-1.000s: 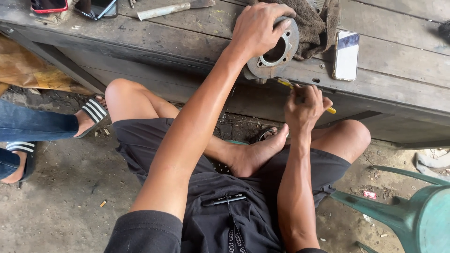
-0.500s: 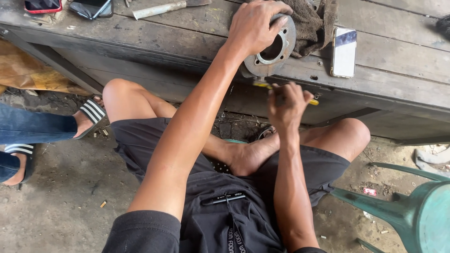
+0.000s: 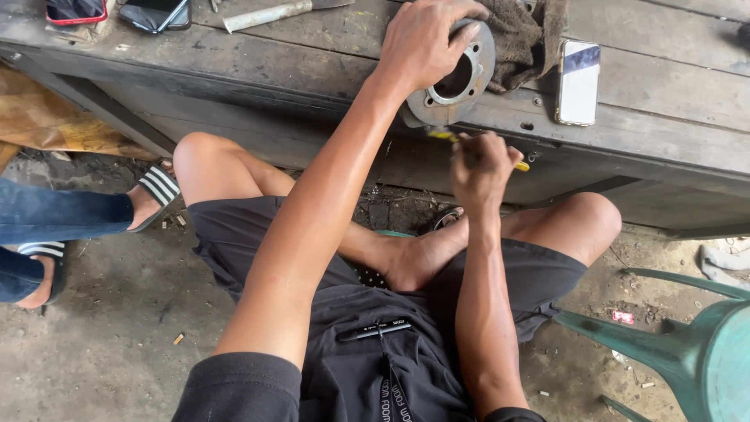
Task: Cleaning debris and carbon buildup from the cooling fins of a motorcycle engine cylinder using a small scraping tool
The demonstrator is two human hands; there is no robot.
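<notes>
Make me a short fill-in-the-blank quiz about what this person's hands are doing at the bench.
1. The left hand presses down on a round ____ engine part.
2. The right hand grips a tool with a ____ handle.
3. A white phone lies on the ____ workbench.

Missing words: metal; yellow; wooden

Head camera looks steeply down, close over the workbench point(image 3: 234, 62) edge.
</notes>
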